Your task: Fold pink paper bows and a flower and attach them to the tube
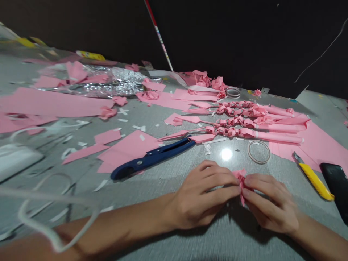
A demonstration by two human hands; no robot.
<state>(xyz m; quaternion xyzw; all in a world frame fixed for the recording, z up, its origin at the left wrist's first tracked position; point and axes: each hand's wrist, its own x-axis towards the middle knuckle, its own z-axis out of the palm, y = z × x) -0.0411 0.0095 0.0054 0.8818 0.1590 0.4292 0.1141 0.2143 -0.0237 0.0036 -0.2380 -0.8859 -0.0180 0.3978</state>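
The person's left hand [202, 197] and right hand [272, 203] meet at the near side of the table [152, 224], a little right of the middle. Between their fingertips is a small crumpled piece of pink paper [240, 177], lifted just above the surface, with shadow below it. The left hand's grip is narrow, pinching the piece from the left; the right hand's grip is equally narrow and closes on it from the right.

Just beyond the hands lies a ring-shaped tape roll [259, 152], flat on the table. Farther off, several pink paper chains [231, 121] stretch side by side from left to right, their rolled ends resting at the right near a broad pink sheet [323, 145]. To the right of the right hand lie a yellow cutter [315, 181], its metal tip pointing to the far left, and a black phone [335, 186] just beside it.

Left of the chains, a dark blue tool [152, 158] with a pivot rests slantwise, partly over pink cut sheets [130, 143]. Bits of white paper are scattered around. At the far left, silvery wrapping [116, 81] lies behind a long pink strip [57, 103]. A white cord [40, 226], blurred, loops at the near left, partly in front of the left forearm.
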